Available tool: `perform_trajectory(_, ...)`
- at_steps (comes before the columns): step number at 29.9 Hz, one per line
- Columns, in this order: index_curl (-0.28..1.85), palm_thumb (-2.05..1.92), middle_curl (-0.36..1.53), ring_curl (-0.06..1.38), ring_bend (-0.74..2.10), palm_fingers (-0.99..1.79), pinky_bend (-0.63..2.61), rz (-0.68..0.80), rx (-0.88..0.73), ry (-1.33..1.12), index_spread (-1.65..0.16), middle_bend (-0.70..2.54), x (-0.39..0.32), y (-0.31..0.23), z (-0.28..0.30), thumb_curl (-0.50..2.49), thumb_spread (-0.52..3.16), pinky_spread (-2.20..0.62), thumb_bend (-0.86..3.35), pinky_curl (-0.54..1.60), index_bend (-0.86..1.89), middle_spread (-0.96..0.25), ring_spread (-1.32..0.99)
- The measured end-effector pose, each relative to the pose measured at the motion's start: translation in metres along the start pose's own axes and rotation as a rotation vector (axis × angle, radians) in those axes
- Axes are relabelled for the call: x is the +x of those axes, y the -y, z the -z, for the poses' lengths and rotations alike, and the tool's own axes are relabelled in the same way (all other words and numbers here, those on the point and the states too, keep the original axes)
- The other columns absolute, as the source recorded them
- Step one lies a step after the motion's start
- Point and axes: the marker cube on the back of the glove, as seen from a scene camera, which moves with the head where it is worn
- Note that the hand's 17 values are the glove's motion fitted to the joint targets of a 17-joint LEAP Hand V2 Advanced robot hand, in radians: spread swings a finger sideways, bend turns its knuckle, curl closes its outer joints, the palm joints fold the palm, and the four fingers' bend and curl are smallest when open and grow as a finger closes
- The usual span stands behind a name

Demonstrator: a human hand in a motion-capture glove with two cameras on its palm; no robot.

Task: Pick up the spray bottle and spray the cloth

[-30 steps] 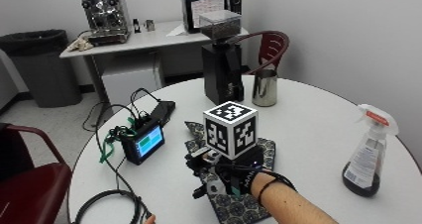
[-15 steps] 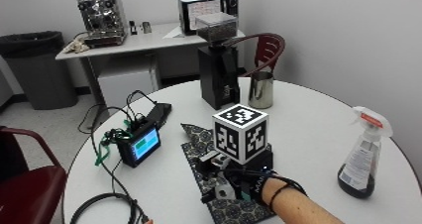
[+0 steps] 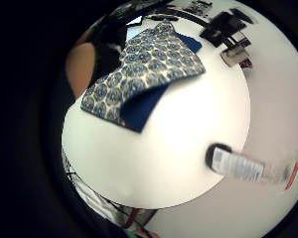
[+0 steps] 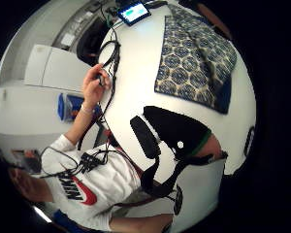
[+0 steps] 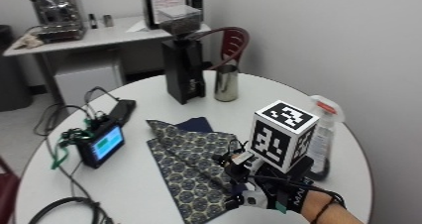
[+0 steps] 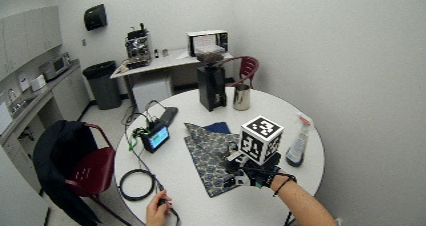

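The gloved right hand (image 5: 267,196) hovers over the cloth (image 5: 191,167); I cannot tell how its fingers are set. The spray bottle (image 5: 323,135) stands just beside it, near the table's edge. It looks light, smooth plastic, maybe slippery. Best grab its thin neck, under the trigger.

The gloved right hand (image 5: 264,196) hovers low over the desk (image 5: 158,184) near its front edge, holding nothing. The bare left hand (image 6: 158,208) rests at the front-left edge.
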Motion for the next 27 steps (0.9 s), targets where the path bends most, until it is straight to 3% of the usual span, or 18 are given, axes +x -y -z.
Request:
perform_trajectory(10, 0.15, 0.48, 0.34, 0.30, 0.46, 0.57, 0.56, 0.036, 0.237, 0.338, -0.39, 0.34, 0.034, -0.026, 0.006, 0.23, 1.14, 0.14, -0.01, 0.32, 0.09, -0.03, 0.01)
perform_trajectory(14, 0.15, 0.49, 0.35, 0.31, 0.48, 0.62, 0.55, -0.079, 0.267, 0.591, -0.39, 0.35, 0.082, -0.031, 0.010, 0.24, 1.13, 0.13, -0.01, 0.33, 0.10, -0.03, 0.01)
perform_trajectory(22, 0.18, 0.52, 0.36, 0.33, 0.48, 0.70, 0.49, -0.252, 0.323, 0.910, -0.37, 0.37, 0.154, 0.008, -0.001, 0.26, 1.11, 0.12, -0.01, 0.33, 0.12, -0.03, -0.01)
perform_trajectory(27, 0.20, 0.56, 0.37, 0.33, 0.45, 0.68, 0.46, -0.195, 0.280, 1.033, -0.37, 0.35, 0.168, 0.041, -0.013, 0.27, 1.08, 0.13, -0.01, 0.33, 0.13, -0.04, -0.01)
